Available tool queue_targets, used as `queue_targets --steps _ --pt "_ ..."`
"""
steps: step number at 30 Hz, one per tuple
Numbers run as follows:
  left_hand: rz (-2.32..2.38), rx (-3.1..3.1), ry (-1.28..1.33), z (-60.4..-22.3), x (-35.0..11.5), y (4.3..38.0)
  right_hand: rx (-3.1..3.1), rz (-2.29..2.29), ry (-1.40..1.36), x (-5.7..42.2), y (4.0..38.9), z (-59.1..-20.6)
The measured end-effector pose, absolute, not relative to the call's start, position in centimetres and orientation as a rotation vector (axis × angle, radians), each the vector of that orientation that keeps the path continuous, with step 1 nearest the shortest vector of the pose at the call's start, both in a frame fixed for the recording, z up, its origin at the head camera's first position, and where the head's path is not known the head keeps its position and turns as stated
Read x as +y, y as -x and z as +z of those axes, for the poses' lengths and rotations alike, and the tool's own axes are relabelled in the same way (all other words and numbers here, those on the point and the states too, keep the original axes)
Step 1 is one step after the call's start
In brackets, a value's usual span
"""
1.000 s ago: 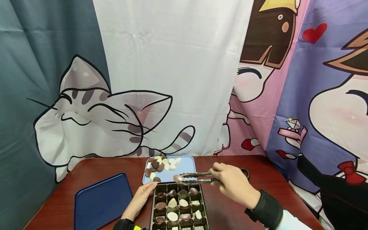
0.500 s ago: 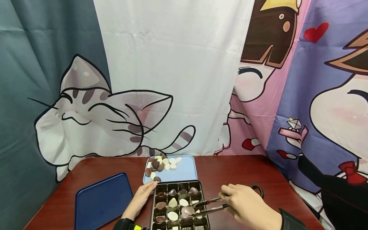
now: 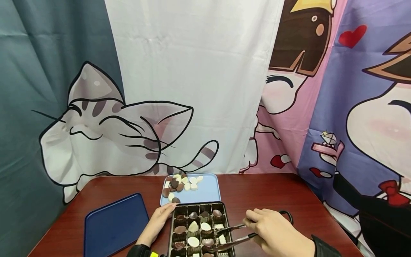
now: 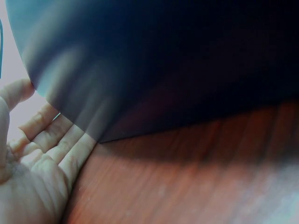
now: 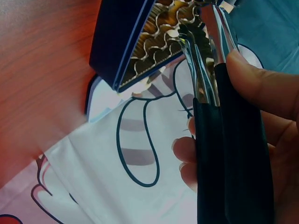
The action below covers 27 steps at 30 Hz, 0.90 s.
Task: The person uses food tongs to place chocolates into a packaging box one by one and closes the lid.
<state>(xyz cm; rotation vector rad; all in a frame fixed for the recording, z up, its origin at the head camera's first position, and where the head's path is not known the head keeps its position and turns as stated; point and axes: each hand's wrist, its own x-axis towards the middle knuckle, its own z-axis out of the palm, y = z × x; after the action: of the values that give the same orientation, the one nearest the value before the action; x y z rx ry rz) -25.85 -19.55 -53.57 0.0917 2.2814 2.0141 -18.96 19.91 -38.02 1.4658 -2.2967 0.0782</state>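
A dark box [image 3: 229, 246] with compartments, many holding chocolates, stands at the front of the table. My left hand [image 3: 157, 222] rests along its left side near the far corner; in the left wrist view the fingers [image 4: 70, 144] lie nearly straight against the wall. My right hand [image 3: 273, 230] grips metal tongs [image 3: 236, 241] by their black handles [image 5: 233, 154]. The tongs' tips are spread apart over the box's right-hand columns, with no chocolate between them. A brown chocolate [image 3: 208, 255] shows in the lowest visible row, just below the near tip.
Behind the box, a light blue tray [image 3: 207, 192] bears loose white and brown chocolates [image 3: 174, 185] on its left part. A dark blue lid-like tray [image 3: 115, 225] lies left of my left hand. A printed curtain [image 3: 192, 71] hangs behind the red-brown table [image 3: 257, 189].
The tongs came from over the light blue tray to the box, carrying a brown chocolate. Their tips have since spread, and the chocolate has been let go in the box. My left hand stays put.
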Motion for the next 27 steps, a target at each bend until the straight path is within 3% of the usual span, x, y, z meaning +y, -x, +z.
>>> queue_targets --steps 17,27 --pt "1.971 2.344 -0.277 -53.9 -20.4 25.9 -2.378 0.194 -1.095 15.8 23.7 -37.6" --pt "2.003 2.272 -0.113 -53.2 -19.7 25.7 -2.286 0.081 -1.009 9.7 29.4 -40.9"
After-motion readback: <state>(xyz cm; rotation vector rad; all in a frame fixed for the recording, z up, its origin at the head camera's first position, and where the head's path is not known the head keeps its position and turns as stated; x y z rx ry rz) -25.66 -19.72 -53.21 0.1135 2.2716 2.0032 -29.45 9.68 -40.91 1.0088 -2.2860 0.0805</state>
